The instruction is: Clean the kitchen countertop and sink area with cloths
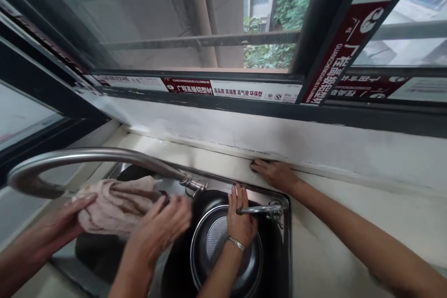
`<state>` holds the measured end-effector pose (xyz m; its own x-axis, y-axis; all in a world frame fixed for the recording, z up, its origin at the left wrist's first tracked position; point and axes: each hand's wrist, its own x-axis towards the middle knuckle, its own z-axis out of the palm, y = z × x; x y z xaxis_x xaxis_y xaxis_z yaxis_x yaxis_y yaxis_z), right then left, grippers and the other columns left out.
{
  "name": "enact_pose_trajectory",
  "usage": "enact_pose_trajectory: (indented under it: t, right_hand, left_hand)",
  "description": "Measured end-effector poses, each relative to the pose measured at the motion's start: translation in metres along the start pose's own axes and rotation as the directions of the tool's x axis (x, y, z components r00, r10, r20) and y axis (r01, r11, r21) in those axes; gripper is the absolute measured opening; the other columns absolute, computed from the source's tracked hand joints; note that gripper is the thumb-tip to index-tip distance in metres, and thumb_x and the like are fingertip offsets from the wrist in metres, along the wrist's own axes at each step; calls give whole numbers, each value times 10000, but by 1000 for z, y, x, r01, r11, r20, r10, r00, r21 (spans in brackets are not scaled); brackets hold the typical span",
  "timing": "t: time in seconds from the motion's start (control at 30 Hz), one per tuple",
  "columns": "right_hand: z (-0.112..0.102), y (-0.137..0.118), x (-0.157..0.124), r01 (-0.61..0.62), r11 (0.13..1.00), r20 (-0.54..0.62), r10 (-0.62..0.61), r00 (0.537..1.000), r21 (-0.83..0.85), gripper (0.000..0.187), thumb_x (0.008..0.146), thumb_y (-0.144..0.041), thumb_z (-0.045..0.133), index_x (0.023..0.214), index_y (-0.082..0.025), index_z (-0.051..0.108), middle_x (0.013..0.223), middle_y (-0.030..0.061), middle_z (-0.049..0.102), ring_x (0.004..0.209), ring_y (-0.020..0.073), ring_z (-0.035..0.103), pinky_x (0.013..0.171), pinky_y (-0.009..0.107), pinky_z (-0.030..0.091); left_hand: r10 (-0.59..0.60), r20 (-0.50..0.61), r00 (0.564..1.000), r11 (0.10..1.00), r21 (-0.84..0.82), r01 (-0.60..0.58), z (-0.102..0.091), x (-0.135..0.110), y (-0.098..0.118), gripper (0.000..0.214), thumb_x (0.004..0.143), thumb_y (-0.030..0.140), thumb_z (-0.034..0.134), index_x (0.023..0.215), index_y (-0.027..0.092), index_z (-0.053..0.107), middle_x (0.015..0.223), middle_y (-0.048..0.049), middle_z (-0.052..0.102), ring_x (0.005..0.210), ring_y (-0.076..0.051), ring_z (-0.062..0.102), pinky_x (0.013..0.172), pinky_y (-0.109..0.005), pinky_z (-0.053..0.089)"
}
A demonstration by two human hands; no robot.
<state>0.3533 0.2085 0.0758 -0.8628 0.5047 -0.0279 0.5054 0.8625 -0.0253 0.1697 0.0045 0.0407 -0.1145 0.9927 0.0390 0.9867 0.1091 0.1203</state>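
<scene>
Fingers point(239, 195) of the left hand point(241, 216) lie straight, close together, grasping nothing visible; its forearm crosses the dark pan point(214, 242) in the sink point(287, 242), palm down. The right arm stretches to the counter's point(349, 214) back edge, its hand point(277, 176) curled over a small dark object point(253, 165). Another person's hands point(157, 226) are at a bunched cloth point(115, 207).

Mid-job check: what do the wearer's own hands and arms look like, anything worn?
The left hand has a slim, silvery band around its wrist. The right hand shows nothing at the wrist. Both are ungloved, and no sleeves show on the forearms.
</scene>
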Motion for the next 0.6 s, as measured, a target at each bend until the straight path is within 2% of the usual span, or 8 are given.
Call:
enact_pose_trajectory:
  t: [0.03, 0.07, 0.13, 0.2, 0.37, 0.47, 0.6]
  right_hand:
    - [-2, -3, 7, 15, 1000, 8, -15, 1000, 14, 439, 1001, -172, 410, 1396, -281, 566, 1476, 112, 567, 824, 178, 708, 679, 286, 495]
    - [-4, -7, 14, 31, 999, 8, -31, 999, 31, 438, 995, -161, 405, 1388, -274, 561, 1467, 114, 568, 818, 173, 703, 672, 283, 485]
    - [-6, -17, 34, 61, 996, -7, -61, 998, 60, 417, 992, -138, 387, 1348, -257, 570, 1425, 109, 589, 808, 165, 694, 656, 276, 466]
    - [-6, -28, 57, 85, 993, -36, -83, 996, 82, 386, 1004, -128, 354, 1294, -236, 586, 1367, 105, 614, 799, 159, 685, 638, 273, 448]
    - [0, -55, 104, 130, 986, -98, -120, 988, 103, 373, 1051, -141, 278, 1263, -210, 576, 1294, 116, 628, 763, 148, 662, 616, 282, 431]
    - [-1, -62, 113, 131, 986, -117, -118, 986, 104, 374, 1051, -124, 285, 1278, -220, 565, 1310, 104, 629, 770, 148, 659, 625, 276, 431]
    - [-6, -61, 103, 100, 982, -149, -76, 986, 159, 312, 1039, -160, 387, 1259, -234, 595, 1256, 81, 671, 810, 165, 678, 658, 280, 456]
  left_hand:
    - [-12, -10, 1000, 1000, -5, 12, 14, 1, 21, 1012, 727, 163, 586, 1595, 110, 69, 1658, -162, 336, 1552, -363, 234, 1239, -614, 366]
    - [-3, -18, 1000, 1000, -18, 3, 26, 2, 38, 1039, 711, 179, 612, 1589, 62, 68, 1668, -199, 287, 1558, -379, 201, 1254, -582, 370]
    - [-5, -58, 998, 999, -53, 2, 42, 4, 53, 1063, 698, 180, 625, 1590, 53, 62, 1679, -211, 233, 1567, -381, 165, 1270, -569, 364]
    - [9, -87, 996, 998, -69, -15, 47, 4, 50, 1059, 712, 189, 623, 1599, 96, 53, 1683, -182, 235, 1567, -370, 173, 1264, -577, 378]
    - [45, -91, 995, 997, -51, -50, 44, 1, 31, 1039, 738, 254, 631, 1604, 136, 70, 1682, -156, 250, 1552, -364, 223, 1242, -566, 417]
    - [52, -66, 997, 998, -26, -54, 46, -1, 28, 1033, 717, 209, 604, 1605, 136, 80, 1690, -156, 209, 1558, -366, 196, 1244, -573, 410]
    - [87, 3, 996, 996, -30, -87, 43, 0, 21, 1032, 686, 145, 564, 1601, 121, 87, 1694, -158, 169, 1566, -356, 162, 1264, -574, 369]
